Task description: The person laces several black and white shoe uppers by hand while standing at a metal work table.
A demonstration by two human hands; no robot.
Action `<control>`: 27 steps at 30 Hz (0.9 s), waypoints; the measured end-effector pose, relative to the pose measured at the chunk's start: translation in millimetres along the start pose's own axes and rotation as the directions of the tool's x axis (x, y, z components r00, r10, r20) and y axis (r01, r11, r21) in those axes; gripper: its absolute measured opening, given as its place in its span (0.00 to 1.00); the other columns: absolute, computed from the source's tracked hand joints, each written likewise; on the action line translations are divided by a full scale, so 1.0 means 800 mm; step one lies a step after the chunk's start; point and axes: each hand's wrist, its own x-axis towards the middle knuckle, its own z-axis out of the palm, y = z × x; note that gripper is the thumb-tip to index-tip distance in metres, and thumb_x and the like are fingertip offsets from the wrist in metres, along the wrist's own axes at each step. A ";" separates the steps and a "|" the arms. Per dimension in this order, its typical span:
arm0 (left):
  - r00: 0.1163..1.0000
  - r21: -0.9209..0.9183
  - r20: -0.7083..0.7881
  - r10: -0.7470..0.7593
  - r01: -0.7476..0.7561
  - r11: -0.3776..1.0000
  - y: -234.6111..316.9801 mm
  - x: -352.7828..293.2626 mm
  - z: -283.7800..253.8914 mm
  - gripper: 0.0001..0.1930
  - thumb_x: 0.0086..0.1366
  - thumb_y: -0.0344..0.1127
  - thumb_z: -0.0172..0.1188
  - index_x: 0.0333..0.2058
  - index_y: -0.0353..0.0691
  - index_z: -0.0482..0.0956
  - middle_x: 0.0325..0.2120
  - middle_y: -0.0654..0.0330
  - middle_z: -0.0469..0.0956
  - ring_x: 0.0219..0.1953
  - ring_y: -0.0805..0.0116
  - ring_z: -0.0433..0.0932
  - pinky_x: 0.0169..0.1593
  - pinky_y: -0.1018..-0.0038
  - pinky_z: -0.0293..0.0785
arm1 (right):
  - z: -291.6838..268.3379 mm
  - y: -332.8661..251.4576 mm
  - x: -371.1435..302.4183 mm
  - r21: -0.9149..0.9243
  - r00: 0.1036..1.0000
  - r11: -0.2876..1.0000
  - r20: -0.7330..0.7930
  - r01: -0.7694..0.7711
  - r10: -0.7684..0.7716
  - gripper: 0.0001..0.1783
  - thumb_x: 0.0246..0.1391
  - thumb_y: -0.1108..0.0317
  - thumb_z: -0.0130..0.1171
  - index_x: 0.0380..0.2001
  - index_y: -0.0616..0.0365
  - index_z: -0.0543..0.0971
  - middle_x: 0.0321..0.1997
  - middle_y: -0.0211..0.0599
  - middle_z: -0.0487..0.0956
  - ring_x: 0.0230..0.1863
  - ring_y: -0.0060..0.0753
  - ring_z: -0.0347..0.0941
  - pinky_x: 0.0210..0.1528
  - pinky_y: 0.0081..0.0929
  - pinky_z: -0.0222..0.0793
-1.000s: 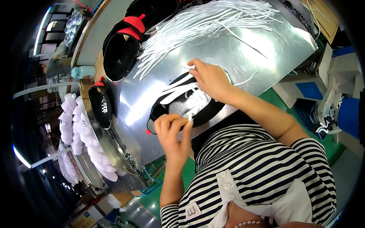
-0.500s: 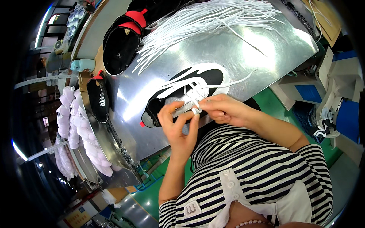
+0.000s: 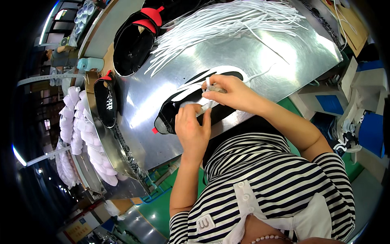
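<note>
A black shoe upper [image 3: 166, 116] with white overlays and a red pull tab lies on the metal table, its toe end to the right. My right hand [image 3: 229, 92] is above its throat, thumb and fingers pinched on a white shoelace [image 3: 208, 81]. A loose lace end stretches out past the toe. At the upper's near edge, my left hand [image 3: 191, 126] has its thumb and fingers closed around the eyelet area. My fingers hide exactly what the left hand grips, and part of the lacing.
A large bundle of white laces [image 3: 219, 24] spreads along the far side of the metal table [image 3: 142, 138]. Black uppers with red tabs [image 3: 134, 44] stand at the far left. Another laced black upper [image 3: 105, 101] sits by the left edge, beyond it pale stacked pieces [image 3: 89, 138].
My right hand has moved up and left, from the near side to over the throat, carrying the lace. My left hand has turned and its fingers have closed in at the near edge.
</note>
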 end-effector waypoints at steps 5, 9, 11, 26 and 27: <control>0.999 -0.035 0.022 -0.037 0.038 0.999 -0.003 0.006 -0.004 0.13 0.53 0.32 0.71 0.33 0.35 0.76 0.26 0.55 0.75 0.28 0.55 0.74 0.33 0.66 0.69 | 0.002 0.009 -0.039 -0.244 0.995 0.970 -0.096 -0.002 -0.022 0.12 0.64 0.63 0.53 0.41 0.61 0.69 0.21 0.33 0.75 0.23 0.23 0.69 0.27 0.23 0.63; 0.997 0.004 0.047 0.061 -0.061 0.998 -0.008 0.006 -0.004 0.11 0.55 0.30 0.69 0.34 0.35 0.77 0.25 0.54 0.75 0.26 0.55 0.74 0.31 0.66 0.69 | 0.010 0.023 -0.060 -0.322 0.997 0.947 -0.068 -0.001 -0.022 0.12 0.63 0.60 0.53 0.39 0.59 0.69 0.24 0.42 0.80 0.27 0.46 0.77 0.31 0.38 0.70; 0.996 -0.004 0.049 0.069 -0.069 0.998 -0.008 0.006 -0.004 0.10 0.56 0.29 0.68 0.34 0.35 0.77 0.25 0.54 0.75 0.26 0.55 0.75 0.31 0.66 0.69 | 0.012 0.026 -0.059 -0.321 0.998 0.947 -0.066 -0.024 0.003 0.12 0.63 0.61 0.53 0.38 0.59 0.71 0.25 0.41 0.80 0.27 0.45 0.78 0.31 0.38 0.71; 0.996 -0.134 0.085 0.034 -0.023 0.991 -0.021 0.007 -0.004 0.09 0.56 0.30 0.68 0.31 0.34 0.77 0.26 0.55 0.78 0.26 0.58 0.76 0.31 0.69 0.69 | 0.019 0.031 -0.048 -0.296 0.996 0.954 -0.084 -0.052 0.029 0.09 0.62 0.65 0.54 0.36 0.59 0.71 0.23 0.36 0.81 0.25 0.36 0.78 0.30 0.31 0.71; 0.995 -0.164 0.095 0.032 -0.016 0.986 -0.019 0.008 -0.004 0.09 0.56 0.29 0.68 0.32 0.34 0.77 0.26 0.55 0.78 0.26 0.59 0.76 0.31 0.69 0.69 | 0.020 0.031 -0.049 -0.223 0.994 0.972 -0.098 -0.076 0.056 0.08 0.61 0.66 0.55 0.36 0.59 0.71 0.23 0.36 0.81 0.25 0.34 0.78 0.30 0.30 0.71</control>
